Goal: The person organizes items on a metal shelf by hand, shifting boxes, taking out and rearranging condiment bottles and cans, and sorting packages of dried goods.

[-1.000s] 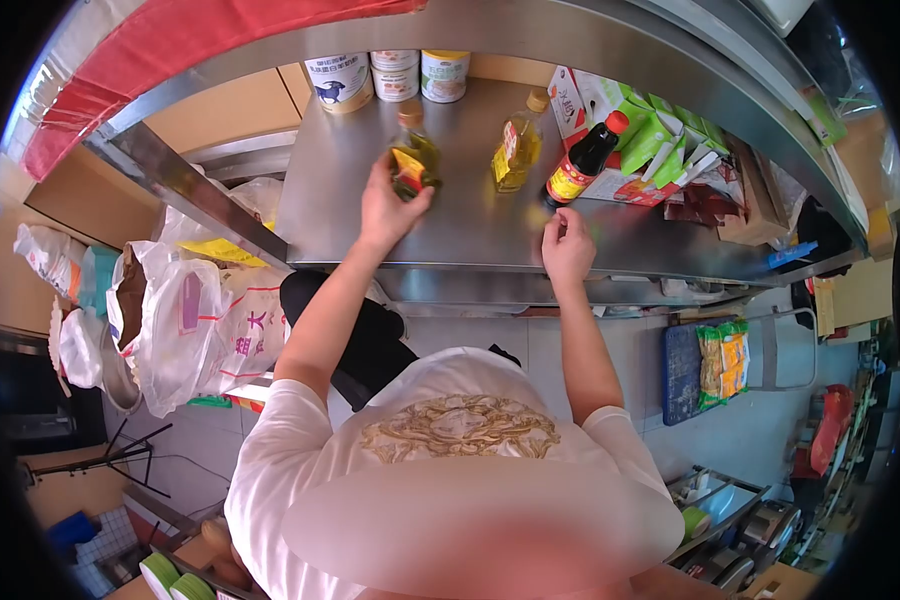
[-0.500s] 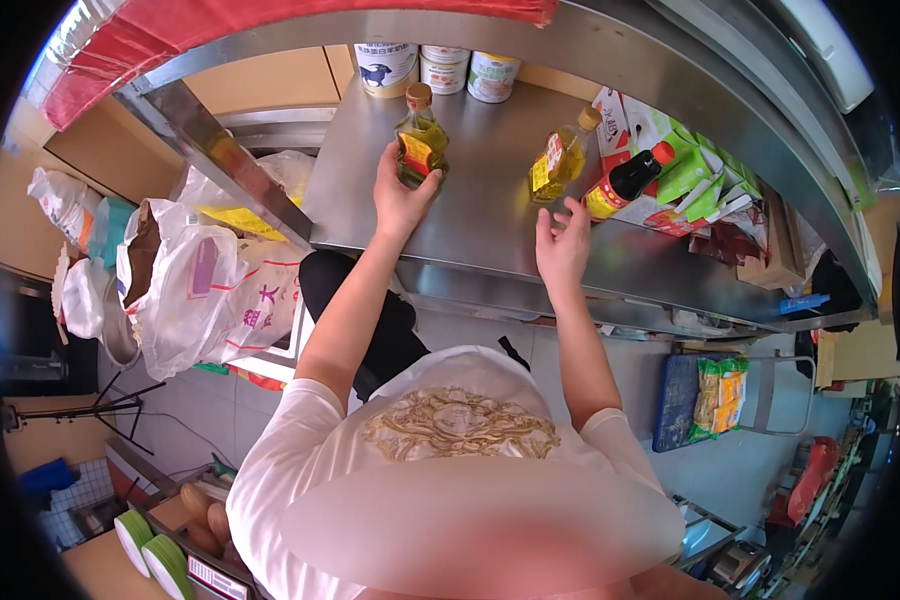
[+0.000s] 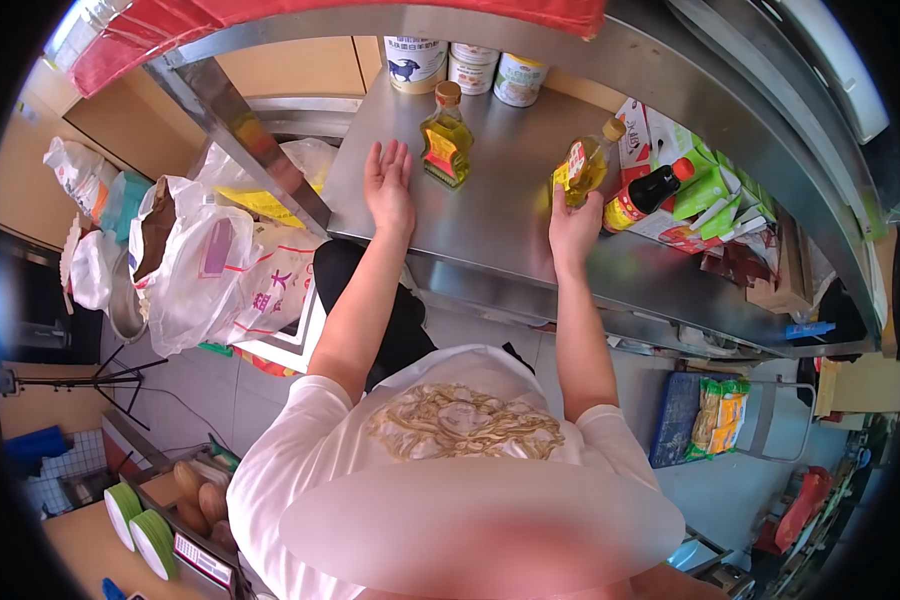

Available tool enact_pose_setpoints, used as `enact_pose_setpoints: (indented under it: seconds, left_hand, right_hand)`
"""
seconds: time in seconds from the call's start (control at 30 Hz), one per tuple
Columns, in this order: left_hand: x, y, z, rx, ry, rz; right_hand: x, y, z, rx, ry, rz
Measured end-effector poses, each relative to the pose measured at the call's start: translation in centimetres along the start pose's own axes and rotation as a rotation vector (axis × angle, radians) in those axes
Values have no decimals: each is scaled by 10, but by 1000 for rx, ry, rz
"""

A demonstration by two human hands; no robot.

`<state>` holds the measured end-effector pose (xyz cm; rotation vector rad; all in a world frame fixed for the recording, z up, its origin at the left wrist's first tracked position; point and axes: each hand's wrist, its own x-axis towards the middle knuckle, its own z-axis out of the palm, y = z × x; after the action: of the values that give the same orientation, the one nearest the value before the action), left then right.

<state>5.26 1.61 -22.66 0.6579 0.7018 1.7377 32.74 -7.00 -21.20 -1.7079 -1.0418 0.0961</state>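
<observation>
My left hand is off the left oil bottle, its fingers apart and nothing in it. That bottle stands upright on the steel counter, just right of the hand. My right hand has its fingers around the lower part of the second oil bottle, whose gold cap points up and right. Close to its right stands a dark sauce bottle with a red cap and a yellow label.
Cans line the back of the counter. Green and white cartons fill its right side. Plastic bags lie at the left. A steel post and overhead shelf edge frame the counter.
My left hand has let go of the left oil bottle and moved left. My right hand has closed on the second oil bottle. The view has shifted, so the counter appears farther right.
</observation>
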Motion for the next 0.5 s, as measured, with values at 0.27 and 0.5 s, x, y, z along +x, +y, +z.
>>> enact_pose_setpoints:
  seconds: [0.27, 0.5]
  left_hand:
    - [-5, 0, 8, 67, 5, 47]
    - [-6, 1, 1, 195, 56, -57]
  right_hand:
    - [-2, -14, -12, -4, -102, 8]
    - [-18, -29, -26, 24, -294, 18]
